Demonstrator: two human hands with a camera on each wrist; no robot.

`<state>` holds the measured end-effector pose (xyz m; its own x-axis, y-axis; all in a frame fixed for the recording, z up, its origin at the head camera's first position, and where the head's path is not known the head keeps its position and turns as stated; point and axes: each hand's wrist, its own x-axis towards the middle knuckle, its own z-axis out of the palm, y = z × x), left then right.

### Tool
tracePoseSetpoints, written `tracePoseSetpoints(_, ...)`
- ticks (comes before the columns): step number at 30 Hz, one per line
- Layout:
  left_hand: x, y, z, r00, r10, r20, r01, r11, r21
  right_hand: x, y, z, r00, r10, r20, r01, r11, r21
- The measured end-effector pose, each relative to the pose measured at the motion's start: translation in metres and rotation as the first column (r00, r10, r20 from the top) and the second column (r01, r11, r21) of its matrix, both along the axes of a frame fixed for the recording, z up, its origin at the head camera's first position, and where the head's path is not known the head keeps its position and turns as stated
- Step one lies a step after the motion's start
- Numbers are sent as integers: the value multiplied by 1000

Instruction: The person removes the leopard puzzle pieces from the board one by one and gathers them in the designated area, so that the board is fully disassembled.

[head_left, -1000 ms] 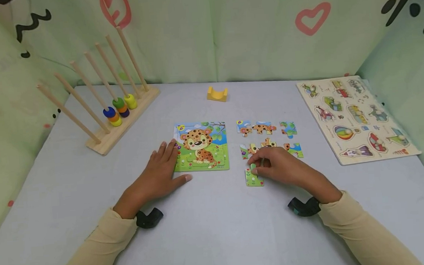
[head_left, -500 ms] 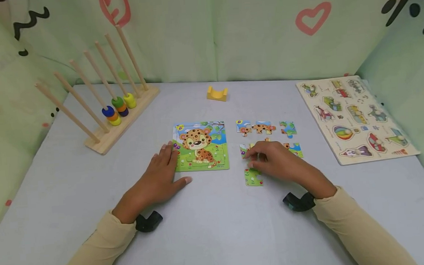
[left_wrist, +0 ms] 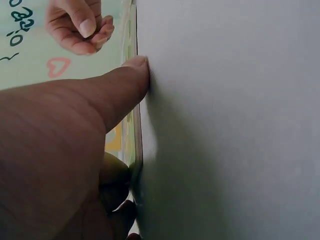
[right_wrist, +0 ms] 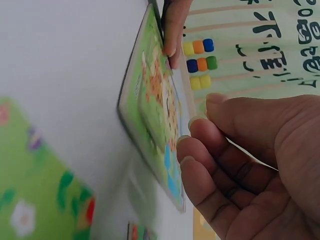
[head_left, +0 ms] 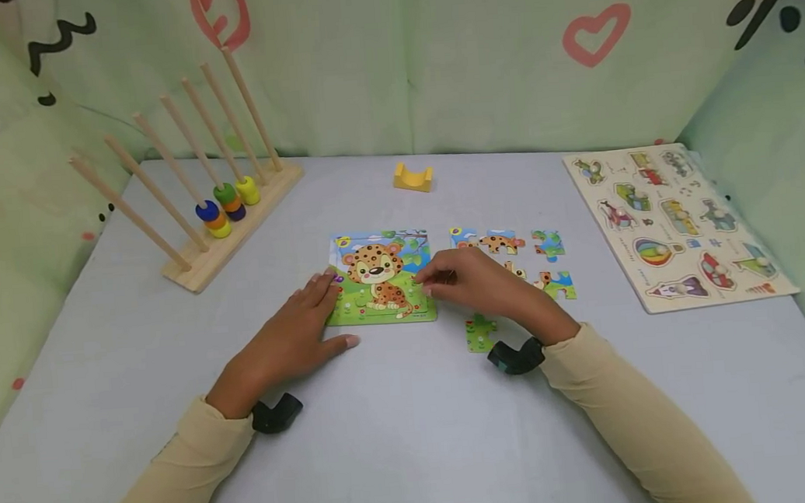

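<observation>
A square leopard picture puzzle [head_left: 380, 284] lies flat on the table, and a raised inner section shows on its frame in the right wrist view. My left hand [head_left: 286, 341] rests with its fingers on the puzzle's left edge, its thumb stretched out on the table. Over the puzzle's right edge is my right hand [head_left: 478, 281], fingers loosely bent. Nothing shows between its thumb and fingers [right_wrist: 200, 150]. Loose jigsaw pieces lie to the right: a spotted piece [head_left: 501, 242], a leafy piece [head_left: 548, 245], and a green flowered piece [head_left: 481, 333] under the right wrist; the hand partly covers others.
A wooden peg stand [head_left: 239, 224] with several coloured rings stands at the back left. A yellow curved block [head_left: 413, 178] sits at the back middle. On the far right lies a wooden picture board [head_left: 677, 224]. Printed cloth walls [head_left: 489, 82] enclose the table.
My right hand has moved left, from the green flowered piece to above the puzzle's right edge. The left hand stays nearly in place.
</observation>
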<state>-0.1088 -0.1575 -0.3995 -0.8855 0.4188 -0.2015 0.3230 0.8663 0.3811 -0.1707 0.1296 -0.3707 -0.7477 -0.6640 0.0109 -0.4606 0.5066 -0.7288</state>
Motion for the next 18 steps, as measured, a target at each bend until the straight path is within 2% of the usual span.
tracePoseSetpoints(7,-1,-1,1,1000,-2,1,2,1000,15,-8,-23,2,999,18,48,-20,999,42)
tracePoseSetpoints(12,0,-1,2,1000,-10,0,10,1000,8,-14,-36,0,993,65,101,-67,997,22)
tracePoseSetpoints(18,1,-2,3,1000,-20,6,20,1000,9,-18,-52,-3,991,80,106,-87,994,63)
